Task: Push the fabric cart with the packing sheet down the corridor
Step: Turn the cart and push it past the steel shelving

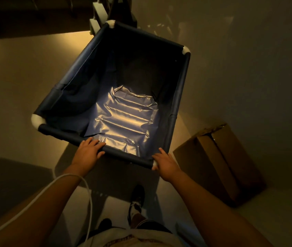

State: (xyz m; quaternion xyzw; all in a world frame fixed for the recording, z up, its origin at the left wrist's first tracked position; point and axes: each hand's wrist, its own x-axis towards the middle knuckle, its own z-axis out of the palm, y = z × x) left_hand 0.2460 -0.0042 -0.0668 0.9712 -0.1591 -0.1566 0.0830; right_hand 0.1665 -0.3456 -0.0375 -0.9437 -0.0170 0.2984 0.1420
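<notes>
A dark blue fabric cart (81,68) with white corner joints fills the middle of the head view, seen from above. A shiny, crinkled packing sheet (124,120) lies flat on its bottom. My left hand (88,152) rests on the near rim bar, fingers curled over it. At the near right corner, my right hand (165,163) grips the rim by the white joint. Both arms reach forward from the bottom of the view.
A brown cardboard box (220,164) stands on the floor right of the cart, close to its near corner. A white stepped frame (98,16) sits just beyond the far corner. A white cable (56,186) hangs across my left forearm. The dim floor spreads to the left.
</notes>
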